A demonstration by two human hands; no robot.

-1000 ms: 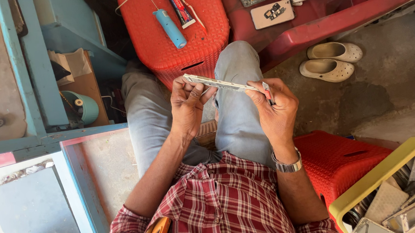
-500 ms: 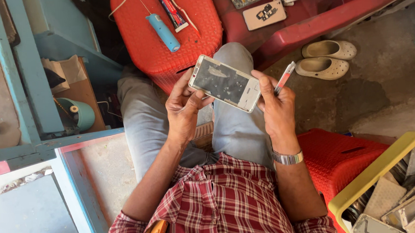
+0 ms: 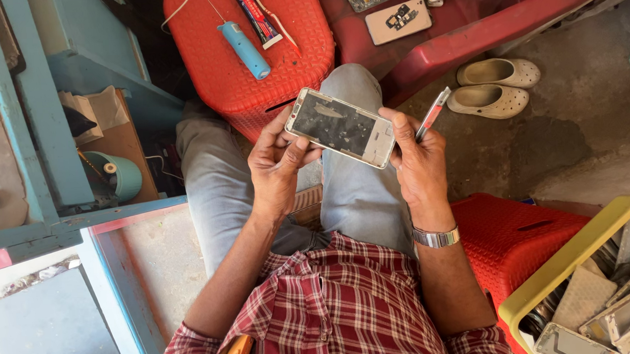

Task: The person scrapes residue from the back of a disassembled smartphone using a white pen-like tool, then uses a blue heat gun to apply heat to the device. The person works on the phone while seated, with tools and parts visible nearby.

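Phone frame, white-edged with a dark grey inner panel, held flat and face-up between both hands above the person's knees. Long axis runs from upper left to lower right, so one short end sits in the left hand and the other in the right hand. Left hand: fingers curled under the upper-left end, thumb pressed on the near edge, closed on the frame. Right hand: thumb over the lower-right corner, fingers wrapped behind it; the same hand also pinches a slim red-and-white tool, which juts up and away just beyond the frame's right end. Both hands touch the frame; neither is nearer. Ahead of the hands: red plastic stool carrying a blue cylindrical tube. Farther ahead, to the right: red tray with loose phone parts. Right of the right hand, on the ground: pair of beige clogs. Behind the right forearm: yellow crate of phone panels.
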